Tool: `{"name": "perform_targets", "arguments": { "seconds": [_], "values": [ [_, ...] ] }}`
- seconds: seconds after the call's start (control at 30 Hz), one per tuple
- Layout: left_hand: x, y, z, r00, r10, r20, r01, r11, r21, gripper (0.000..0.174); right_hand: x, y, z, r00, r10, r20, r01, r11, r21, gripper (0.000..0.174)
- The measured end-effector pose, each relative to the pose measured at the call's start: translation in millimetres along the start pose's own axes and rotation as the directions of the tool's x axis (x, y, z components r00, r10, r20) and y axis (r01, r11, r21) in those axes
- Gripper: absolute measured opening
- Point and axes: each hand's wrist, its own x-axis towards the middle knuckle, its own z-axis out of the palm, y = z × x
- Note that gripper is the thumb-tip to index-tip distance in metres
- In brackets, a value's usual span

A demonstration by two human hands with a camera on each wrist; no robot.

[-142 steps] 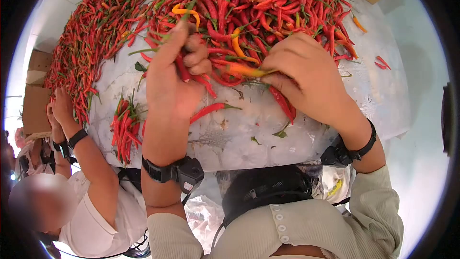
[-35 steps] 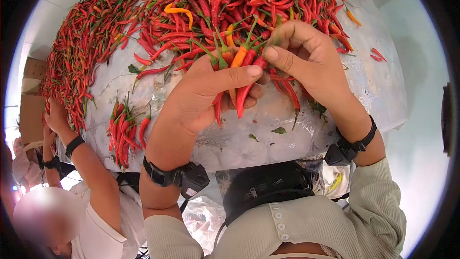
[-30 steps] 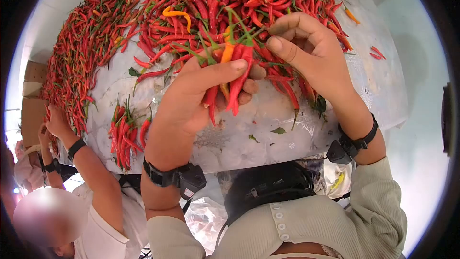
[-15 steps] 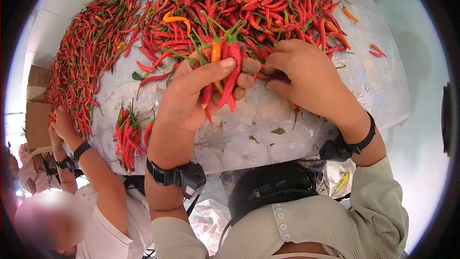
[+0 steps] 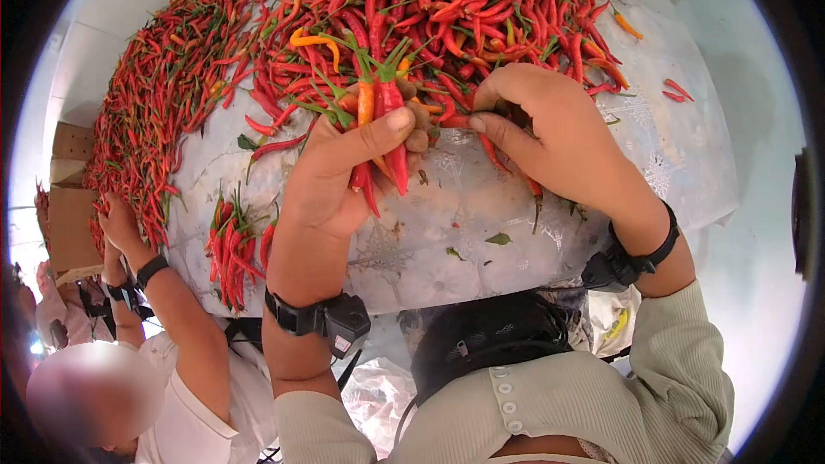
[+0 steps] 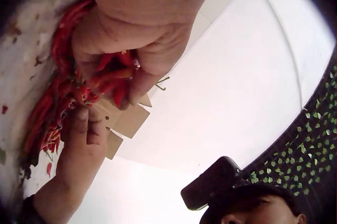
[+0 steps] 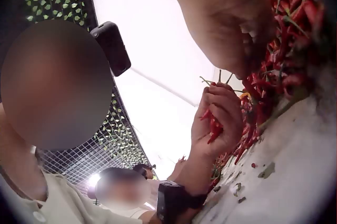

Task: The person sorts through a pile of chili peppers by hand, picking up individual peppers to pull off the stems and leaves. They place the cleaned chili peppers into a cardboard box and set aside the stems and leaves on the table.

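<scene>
My left hand [image 5: 331, 172] holds a small bunch of chili peppers [image 5: 392, 116], red with one orange, stems up and tips down, thumb across the front. In the right wrist view the bunch's red tips [image 7: 215, 129] hang below the curled fingers of that hand [image 7: 221, 105]. To its right, my right hand [image 5: 554, 137] is curled at the near edge of the big chili pile [image 5: 464, 9], with a red chili pepper [image 5: 455, 121] at its thumb and fingertips. The fingers behind are hidden. In the left wrist view my right hand [image 6: 79, 163] reaches toward the chilies.
A sorted bunch of red chilies [image 5: 230, 249] lies on the white sheet [image 5: 430, 266], left of my forearm. Another long pile [image 5: 163, 77] runs along the left, where a second person's hands [image 5: 119, 228] work by a cardboard box [image 5: 73, 232]. Loose leaves [image 5: 498, 239] are scattered in front.
My left hand has drawn a little left with its bunch. My right hand has gone from apart and raised, down to the pile's edge, and now has a red chili at its fingertips.
</scene>
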Motion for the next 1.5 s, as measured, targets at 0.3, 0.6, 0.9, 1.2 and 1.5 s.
{"name": "perform_targets", "arguments": {
  "seconds": [0.3,0.6,0.9,1.2,1.5],
  "values": [
    [1,3,-1,0.999,-0.046,-0.01,0.045,0.993,-0.11,0.023,6,7,-6,0.973,0.232,-0.017,-0.175,0.778,0.604,0.021],
    [1,2,2,1.0,-0.018,-0.016,0.018,1.0,0.023,0.021,5,0,-9,0.968,0.24,0.071,-0.197,0.554,0.809,0.019],
    [3,-5,6,0.996,0.066,-0.056,-0.06,0.993,0.1,0.021,2,-9,-3,0.954,0.165,0.249,-0.299,0.549,0.78,0.026],
    [4,-3,7,0.99,0.041,-0.133,-0.044,0.999,-0.021,0.024,12,-5,-38,0.921,0.291,-0.26,-0.013,0.689,0.724,0.019],
    [-5,2,11,0.994,0.045,-0.102,-0.036,0.995,0.095,0.018,53,-48,-165,0.009,-0.275,-0.961,0.45,0.86,-0.242,0.019]
  ]
}}
